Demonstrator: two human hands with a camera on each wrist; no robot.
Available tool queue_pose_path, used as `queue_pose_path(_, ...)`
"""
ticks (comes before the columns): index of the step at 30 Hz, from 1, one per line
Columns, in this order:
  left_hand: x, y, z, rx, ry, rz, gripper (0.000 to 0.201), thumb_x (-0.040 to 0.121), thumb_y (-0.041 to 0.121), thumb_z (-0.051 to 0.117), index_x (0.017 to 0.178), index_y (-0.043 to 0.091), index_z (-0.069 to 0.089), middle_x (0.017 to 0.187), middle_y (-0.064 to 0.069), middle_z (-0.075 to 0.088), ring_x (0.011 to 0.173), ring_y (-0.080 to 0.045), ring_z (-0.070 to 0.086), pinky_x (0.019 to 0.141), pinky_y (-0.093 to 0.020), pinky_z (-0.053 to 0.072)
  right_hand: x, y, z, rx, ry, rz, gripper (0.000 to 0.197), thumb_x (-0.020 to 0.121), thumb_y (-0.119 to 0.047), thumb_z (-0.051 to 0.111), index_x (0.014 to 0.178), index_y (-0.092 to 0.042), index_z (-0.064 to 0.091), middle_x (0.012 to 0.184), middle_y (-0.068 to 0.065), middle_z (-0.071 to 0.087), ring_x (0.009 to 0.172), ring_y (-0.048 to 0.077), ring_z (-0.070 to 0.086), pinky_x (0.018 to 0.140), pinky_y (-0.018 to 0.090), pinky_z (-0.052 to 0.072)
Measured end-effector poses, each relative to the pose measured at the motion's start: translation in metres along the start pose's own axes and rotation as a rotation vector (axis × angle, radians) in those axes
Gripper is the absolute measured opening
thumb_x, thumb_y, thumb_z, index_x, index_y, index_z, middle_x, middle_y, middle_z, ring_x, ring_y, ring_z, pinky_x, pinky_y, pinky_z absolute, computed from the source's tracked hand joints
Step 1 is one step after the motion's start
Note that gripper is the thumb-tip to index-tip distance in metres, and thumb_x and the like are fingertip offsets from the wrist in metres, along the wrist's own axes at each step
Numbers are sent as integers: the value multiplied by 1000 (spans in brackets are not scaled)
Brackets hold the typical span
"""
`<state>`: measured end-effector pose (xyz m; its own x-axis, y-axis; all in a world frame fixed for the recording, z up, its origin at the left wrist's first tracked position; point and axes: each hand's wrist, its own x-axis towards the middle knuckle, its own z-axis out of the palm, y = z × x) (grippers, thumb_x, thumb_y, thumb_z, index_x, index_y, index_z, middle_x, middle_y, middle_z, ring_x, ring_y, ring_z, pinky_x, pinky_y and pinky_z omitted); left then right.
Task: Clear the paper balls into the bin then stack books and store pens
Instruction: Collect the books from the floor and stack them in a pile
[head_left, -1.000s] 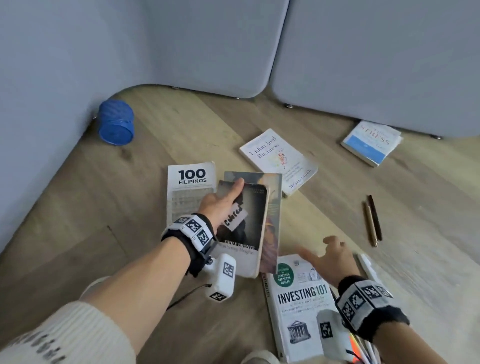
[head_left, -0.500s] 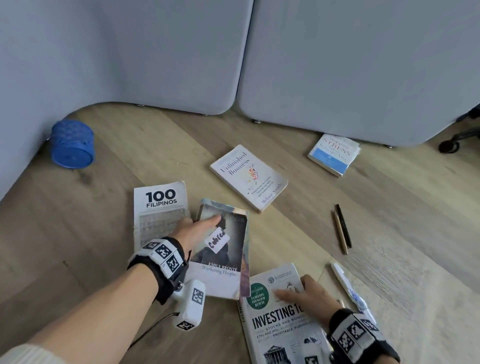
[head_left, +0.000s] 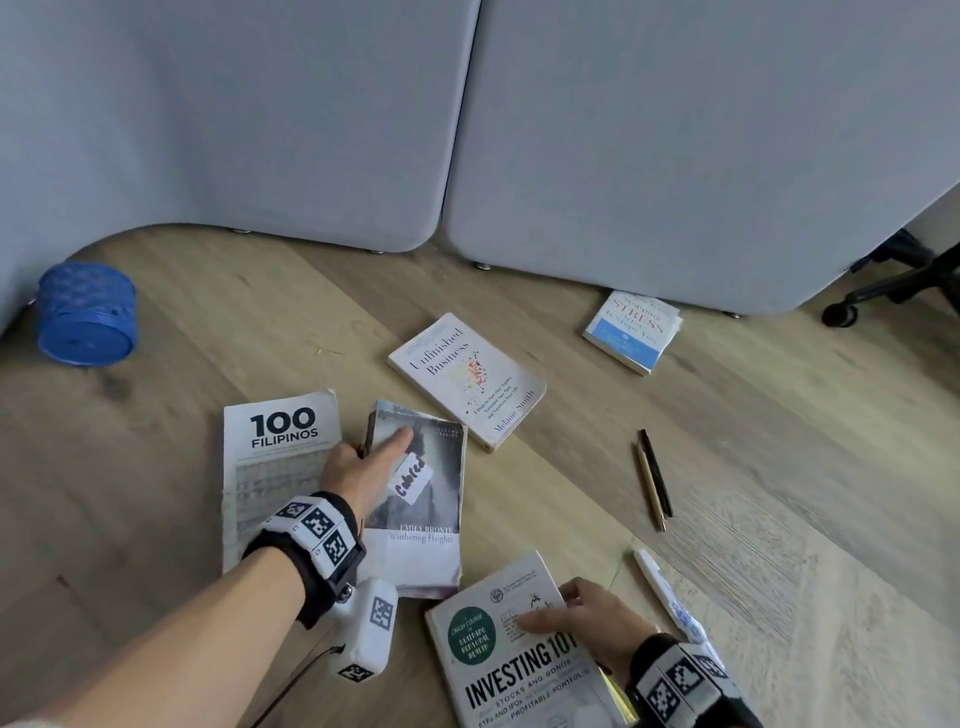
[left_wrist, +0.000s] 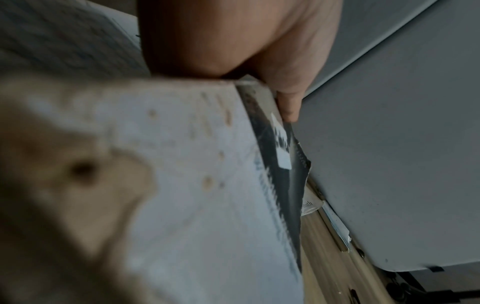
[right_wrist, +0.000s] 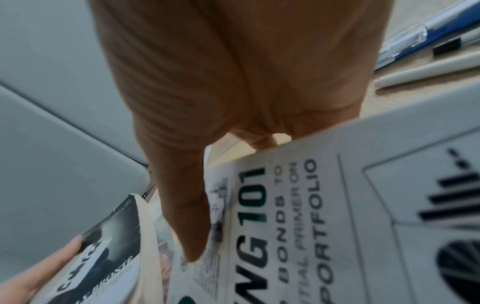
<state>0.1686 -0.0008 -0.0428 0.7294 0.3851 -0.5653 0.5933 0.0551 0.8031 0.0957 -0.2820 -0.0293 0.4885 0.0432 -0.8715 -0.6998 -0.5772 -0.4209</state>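
Wooden flooring (head_left: 156, 467) is carrying five visible book covers: "100 FILIPINOS" (head_left: 280, 452), "Unfinished Business" (head_left: 467, 379), a blue-and-white "STRESS" title (head_left: 631, 330), "Wuthering Heights" (head_left: 426, 499) and "INVESTING 101" (head_left: 519, 660). The left hand (head_left: 358, 470) is gripping the worn, dark Brontë paperback, thumb on its cover; the right hand (head_left: 597, 610) is clasping the investing guide's edge. Two dark pens (head_left: 653, 478) are lying side by side, a white pen (head_left: 667, 592) nearer the right hand, a blue bin (head_left: 85, 314) by the wall.

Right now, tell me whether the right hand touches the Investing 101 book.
Touching: the head view shows the right hand gripping the Investing 101 book's top corner, thumb on the cover.
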Motion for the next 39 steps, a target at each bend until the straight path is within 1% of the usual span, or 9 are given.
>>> queue_pose_path(7, 0, 4, 2, -44, -5, 32, 65, 74, 65, 67, 102, 8, 53, 96, -6, 60, 91, -25, 58, 84, -37, 48, -7, -8, -6, 33, 105, -138, 55, 72, -24, 83, 110, -6, 48, 90, 7, 77, 81, 26, 74, 78, 43, 60)
queue_pose_path(10, -7, 17, 12, -195, -48, 151, 52, 78, 55, 69, 98, 8, 59, 89, -8, 68, 76, -21, 65, 65, -30, 56, -7, -14, -22, 14, 239, -220, 31, 84, -29, 72, 103, -9, 58, 84, 5, 77, 74, 22, 75, 73, 40, 61)
queue_pose_path(17, 4, 53, 43, -163, -90, 207, 37, 83, 56, 64, 87, 19, 61, 80, -1, 69, 79, -21, 70, 64, -27, 52, 25, -9, -71, 62, 386, -145, 41, 88, -42, 62, 110, -9, 49, 97, 9, 70, 81, 23, 72, 71, 41, 61)
queue_pose_path(20, 0, 60, 56, -214, -323, 121, 48, 82, 61, 62, 98, 16, 69, 90, -1, 75, 82, -13, 72, 76, -28, 56, 38, -10, -83, 227, 297, -161, 42, 87, -40, 62, 114, -12, 46, 98, 11, 73, 87, 28, 73, 81, 51, 58)
queue_pose_path(22, -5, 62, 67, -237, -511, -16, 63, 79, 65, 59, 106, 10, 71, 100, -10, 74, 93, -27, 70, 90, -41, 53, 43, -19, -84, 353, 298, -193, 35, 92, -37, 57, 114, -12, 46, 97, 13, 73, 86, 30, 72, 82, 50, 57)
queue_pose_path(25, -16, 51, 85, -327, -698, -245, 67, 84, 61, 54, 106, -1, 69, 98, -21, 69, 84, -33, 66, 85, -42, 52, 46, -34, -80, 477, 317, -185, 34, 99, -35, 46, 114, -5, 52, 90, 11, 67, 80, 26, 66, 78, 43, 54)
queue_pose_path(31, -23, 18, 115, 188, -454, -9, 56, 88, 55, 57, 115, 7, 58, 115, -9, 63, 111, -24, 59, 87, -28, 44, 41, -28, -66, 593, 181, -184, 65, 95, -64, 21, 113, -19, 64, 110, 12, 70, 104, 26, 66, 95, 44, 50)
queue_pose_path(35, 7, 13, 111, 604, -331, 339, 68, 78, 77, 42, 102, 19, 66, 119, -5, 46, 112, -20, 50, 96, -30, 41, 47, -21, -85, 223, 517, -297, 62, 83, -69, 27, 100, -22, 64, 106, 3, 66, 96, 15, 62, 93, 43, 52)
queue_pose_path(39, 47, 36, 100, 856, -31, 651, 64, 86, 60, 52, 139, 24, 42, 144, -7, 31, 133, -25, 27, 102, -46, 35, 63, -46, -138, -178, 692, -283, 49, 97, -51, 38, 104, -10, 65, 91, 7, 66, 81, 21, 62, 73, 33, 50)
